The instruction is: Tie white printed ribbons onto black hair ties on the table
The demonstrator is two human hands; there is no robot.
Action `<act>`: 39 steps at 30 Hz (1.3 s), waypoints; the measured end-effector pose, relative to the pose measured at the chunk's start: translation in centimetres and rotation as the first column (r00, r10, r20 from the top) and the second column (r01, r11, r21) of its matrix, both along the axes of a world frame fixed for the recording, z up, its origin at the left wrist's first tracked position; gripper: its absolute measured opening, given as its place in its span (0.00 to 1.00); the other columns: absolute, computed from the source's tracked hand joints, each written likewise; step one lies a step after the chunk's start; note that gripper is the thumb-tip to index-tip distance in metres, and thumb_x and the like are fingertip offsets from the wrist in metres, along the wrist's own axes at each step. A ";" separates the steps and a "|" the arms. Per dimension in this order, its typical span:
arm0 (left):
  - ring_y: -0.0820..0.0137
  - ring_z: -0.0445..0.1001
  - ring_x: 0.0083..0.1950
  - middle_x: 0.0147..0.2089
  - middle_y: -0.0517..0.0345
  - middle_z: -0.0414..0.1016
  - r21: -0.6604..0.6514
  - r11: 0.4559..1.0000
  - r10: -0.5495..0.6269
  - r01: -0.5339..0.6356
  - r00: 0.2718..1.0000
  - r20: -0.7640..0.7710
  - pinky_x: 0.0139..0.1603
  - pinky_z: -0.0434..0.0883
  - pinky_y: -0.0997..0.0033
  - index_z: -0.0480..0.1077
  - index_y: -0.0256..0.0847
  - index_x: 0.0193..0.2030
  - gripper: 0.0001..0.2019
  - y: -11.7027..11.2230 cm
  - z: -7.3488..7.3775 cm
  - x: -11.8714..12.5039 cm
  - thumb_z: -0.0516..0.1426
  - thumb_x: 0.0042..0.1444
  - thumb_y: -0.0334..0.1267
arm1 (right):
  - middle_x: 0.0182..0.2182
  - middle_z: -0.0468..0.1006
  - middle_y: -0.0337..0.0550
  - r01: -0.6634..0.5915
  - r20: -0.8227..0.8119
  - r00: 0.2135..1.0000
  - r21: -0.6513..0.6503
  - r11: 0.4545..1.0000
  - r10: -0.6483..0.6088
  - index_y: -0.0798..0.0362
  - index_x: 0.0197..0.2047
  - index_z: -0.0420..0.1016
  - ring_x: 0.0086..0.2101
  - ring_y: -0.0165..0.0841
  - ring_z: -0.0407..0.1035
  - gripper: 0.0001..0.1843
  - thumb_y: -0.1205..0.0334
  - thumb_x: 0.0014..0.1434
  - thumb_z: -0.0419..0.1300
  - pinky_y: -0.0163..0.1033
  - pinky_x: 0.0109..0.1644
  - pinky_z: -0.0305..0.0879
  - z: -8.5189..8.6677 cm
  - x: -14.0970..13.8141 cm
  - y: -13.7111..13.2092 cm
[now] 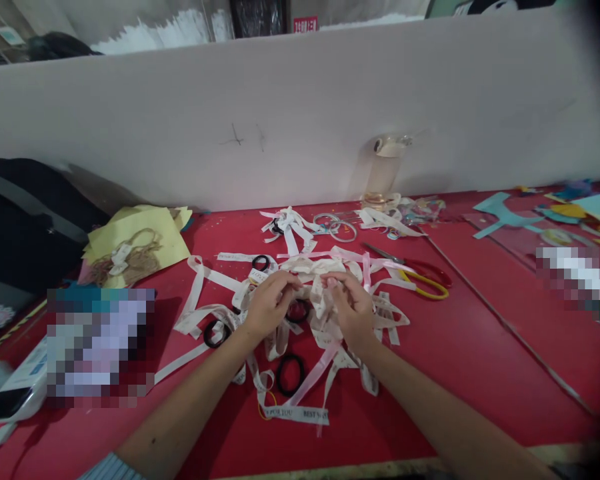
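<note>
Both hands work in a heap of white printed ribbon strips [305,313] on a red table [455,347]. My left hand [269,303] is curled, its fingers pinched on a piece of white ribbon. My right hand [353,308] is closed too, gripping the same bunch of ribbon from the other side. Several black hair ties lie in the heap, one [290,375] near my forearms and another [215,333] to the left. A pale pink ribbon [310,377] runs under the pile.
Scissors with red and yellow handles [423,277] lie right of the heap. A finished white bow [289,223] and clear rings [343,230] sit behind. Yellow paper with twine [135,250] lies left, a dark bag [25,220] beyond. A clear bottle [385,170] stands against the white partition.
</note>
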State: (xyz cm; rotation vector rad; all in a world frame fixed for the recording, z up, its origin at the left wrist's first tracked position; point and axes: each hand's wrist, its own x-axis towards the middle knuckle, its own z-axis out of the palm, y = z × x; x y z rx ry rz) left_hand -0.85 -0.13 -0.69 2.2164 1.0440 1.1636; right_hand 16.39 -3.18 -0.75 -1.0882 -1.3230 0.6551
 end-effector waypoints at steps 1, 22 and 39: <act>0.70 0.70 0.41 0.37 0.57 0.71 -0.020 1.000 -0.017 0.016 0.999 -0.049 0.45 0.67 0.68 0.67 0.41 0.40 0.12 0.0 0.2 0.0 0.46 0.57 0.24 | 0.35 0.74 0.41 0.030 -0.016 0.999 0.015 0.999 -0.030 0.50 0.40 0.73 0.35 0.33 0.68 0.10 0.58 0.63 0.53 0.38 0.39 0.63 0.0 0.0 0.0; 0.60 0.64 0.50 0.48 0.51 0.68 0.131 0.990 0.125 -0.057 0.792 -0.598 0.50 0.64 0.58 0.67 0.40 0.45 0.13 -0.6 1.3 -3.3 0.51 0.54 0.27 | 0.32 0.77 0.38 -0.047 0.365 0.929 -0.062 0.997 0.066 0.52 0.39 0.75 0.27 0.27 0.68 0.13 0.54 0.62 0.53 0.32 0.32 0.60 0.1 0.3 0.0; 0.68 0.70 0.48 0.45 0.55 0.72 -0.045 0.999 0.021 -0.030 0.984 -0.175 0.49 0.67 0.67 0.68 0.43 0.45 0.12 -1.0 1.0 -2.7 0.52 0.57 0.26 | 0.25 0.77 0.38 -0.179 0.768 0.613 -0.092 0.980 0.184 0.48 0.53 0.70 0.27 0.32 0.71 0.21 0.47 0.61 0.53 0.34 0.31 0.56 0.1 0.2 0.1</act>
